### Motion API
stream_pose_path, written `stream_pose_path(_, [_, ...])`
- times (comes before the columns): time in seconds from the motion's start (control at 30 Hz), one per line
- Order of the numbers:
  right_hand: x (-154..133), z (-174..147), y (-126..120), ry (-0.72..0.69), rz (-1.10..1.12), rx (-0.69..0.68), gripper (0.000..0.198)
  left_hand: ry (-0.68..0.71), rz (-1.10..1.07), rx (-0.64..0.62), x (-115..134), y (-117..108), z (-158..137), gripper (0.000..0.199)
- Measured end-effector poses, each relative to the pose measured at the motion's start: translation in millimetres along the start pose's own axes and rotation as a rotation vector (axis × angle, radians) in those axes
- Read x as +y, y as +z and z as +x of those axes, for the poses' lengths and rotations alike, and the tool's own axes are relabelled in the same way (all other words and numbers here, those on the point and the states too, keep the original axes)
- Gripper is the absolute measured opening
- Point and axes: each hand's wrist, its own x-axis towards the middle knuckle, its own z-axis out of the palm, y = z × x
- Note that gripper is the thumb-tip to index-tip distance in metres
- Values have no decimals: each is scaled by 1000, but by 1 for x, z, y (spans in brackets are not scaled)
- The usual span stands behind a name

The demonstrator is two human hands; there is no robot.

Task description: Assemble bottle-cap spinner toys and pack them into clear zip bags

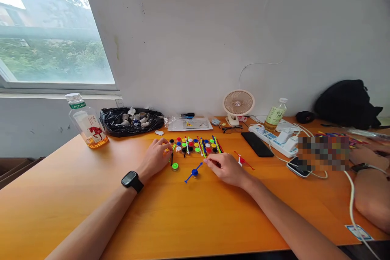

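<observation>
My left hand (pixel 157 156), with a black watch on the wrist, has its fingers bent together at the left end of several rows of coloured round caps (pixel 191 144). A black arrow-shaped stick (pixel 171 159) lies by its fingertips; what they hold, if anything, is hidden. Just below is a green cap (pixel 174 166). A blue arrow (pixel 189 178) sits across a blue round base (pixel 194 173) in front of me. My right hand (pixel 224 168) has thumb and forefinger pinched beside the arrow's tip. Whether they touch it I cannot tell. Coloured sticks (pixel 202 146) lie over the caps.
Right of my right hand lies a red arrow (pixel 246 162). Farther right are a black phone (pixel 257 144), a white power strip (pixel 271 139) with cables, and another person's arm (pixel 370 187). A fan (pixel 238 103), a bottle (pixel 88 124) and a black bag of parts (pixel 132 122) stand behind.
</observation>
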Motion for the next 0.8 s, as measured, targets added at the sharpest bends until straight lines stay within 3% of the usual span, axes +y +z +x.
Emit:
stream_pose_path(0.13, [0,0,0,-7,7,-2,45,9,11,15,0,1,0,15])
stream_pose_path(0.33, [0,1,-1,-9,7,-16,47,27,-24,155,6,-3,1,11])
stream_pose_path(0.6, [0,0,-2,-11,14,-23,48,-55,-169,265,13,-12,4,15])
stream_pose_path(0.7, [-1,0,-2,-15,17,-24,48,-146,-330,268,12,-13,6,23])
stream_pose_path(0.8, [-2,0,-2,-15,8,-19,48,-280,-632,217,12,-14,7,28])
